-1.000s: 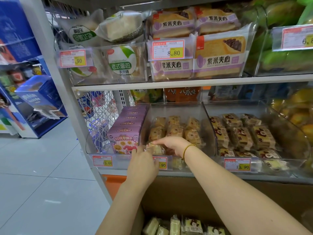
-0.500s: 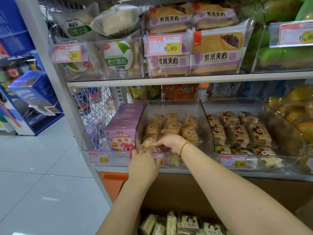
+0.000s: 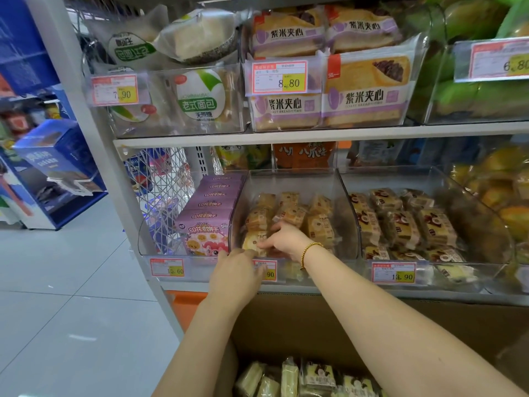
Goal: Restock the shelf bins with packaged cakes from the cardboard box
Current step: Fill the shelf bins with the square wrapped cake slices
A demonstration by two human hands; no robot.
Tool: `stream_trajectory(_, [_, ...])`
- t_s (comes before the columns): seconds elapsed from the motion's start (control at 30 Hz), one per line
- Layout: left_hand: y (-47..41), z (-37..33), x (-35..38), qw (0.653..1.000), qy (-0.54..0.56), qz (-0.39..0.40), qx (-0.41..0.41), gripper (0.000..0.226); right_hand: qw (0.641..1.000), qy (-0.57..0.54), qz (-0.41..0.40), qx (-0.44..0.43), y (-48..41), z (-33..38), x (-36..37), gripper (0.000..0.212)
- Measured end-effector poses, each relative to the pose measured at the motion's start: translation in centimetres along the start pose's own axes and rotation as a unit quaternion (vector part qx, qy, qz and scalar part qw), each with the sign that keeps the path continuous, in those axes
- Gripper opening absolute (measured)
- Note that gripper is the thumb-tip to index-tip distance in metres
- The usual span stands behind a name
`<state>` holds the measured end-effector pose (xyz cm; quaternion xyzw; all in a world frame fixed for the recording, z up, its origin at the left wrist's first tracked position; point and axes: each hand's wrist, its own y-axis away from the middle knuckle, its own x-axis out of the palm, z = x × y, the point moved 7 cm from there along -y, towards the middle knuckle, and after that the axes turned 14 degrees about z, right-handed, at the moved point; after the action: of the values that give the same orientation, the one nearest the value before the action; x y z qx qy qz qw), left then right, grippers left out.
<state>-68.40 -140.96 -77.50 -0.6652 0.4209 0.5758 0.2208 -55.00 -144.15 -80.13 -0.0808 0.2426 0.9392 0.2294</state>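
The right hand (image 3: 286,239) is inside the clear middle bin (image 3: 292,181), fingers curled on a yellow packaged cake (image 3: 252,242) at its front left corner. The left hand (image 3: 237,273) is just below, at the bin's front lip; I cannot tell whether it grips anything. This looks like the placing step. The next move likely calls for seating the cake, then reaching down to the cardboard box (image 3: 300,325) beneath both wrists, where more cakes (image 3: 312,373) wait. The tag (image 3: 270,272) beside the left hand shows only "90". Left of it, purple boxes (image 3: 206,222) read "印花饼干", priced 15.60. Above, the bread reads "紫米夹心 TOAST BREAD", 8.80.
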Motion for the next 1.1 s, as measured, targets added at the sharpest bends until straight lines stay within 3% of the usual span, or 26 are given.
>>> stream_trajectory(0.2, [-0.1,-0.1,-0.1,0.999,0.008,-0.012,-0.031,0.044,0.996,0.063,0.052,-0.028,0.9,0.2,-0.1,0.062])
stream_trajectory(0.3, [0.0,0.4,-0.1,0.999,0.014,-0.008,-0.036,0.048,0.982,0.177,0.034,-0.052,2.0,0.9,-0.4,0.057])
stream_trajectory(0.37, [0.1,0.5,0.2,0.999,-0.003,0.004,-0.036,0.052,0.945,0.302,-0.079,-0.095,3.2,2.6,-1.2,0.046])
stream_trajectory(0.43, [0.2,0.4,0.5,0.999,-0.013,0.012,-0.033,0.054,0.893,0.399,-0.136,-0.157,3.9,4.3,-0.6,0.051])
stream_trajectory(0.5, [0.5,0.4,0.7,0.999,-0.022,0.013,-0.024,0.055,0.854,0.486,-0.089,-0.164,3.3,4.8,1.0,0.063])
stream_trajectory(0.6, [0.6,0.6,0.7,1.000,-0.023,0.011,-0.010,0.056,0.815,0.573,-0.043,-0.072,1.3,3.5,1.4,0.050])
stream_trajectory(0.8, [0.7,0.4,0.9,1.000,-0.006,-0.008,-0.004,0.058,0.805,0.591,-0.050,-0.016,0.5,3.3,1.7,0.043])
stream_trajectory(0.93, [1.0,0.5,0.6,1.000,0.002,-0.005,0.017,0.057,0.857,0.478,-0.107,-0.159,4.1,4.3,1.1,0.041])
stream_trajectory(1.0, [1.4,0.3,0.3,0.998,-0.001,-0.040,0.040,0.054,0.851,0.439,-0.160,-0.241,7.5,4.3,0.5,0.034])
stream_trajectory(1.1, [3.6,-0.4,-0.2,0.979,0.024,-0.172,0.106,0.030,0.835,0.403,-0.186,-0.326,12.0,2.3,0.7,0.009])
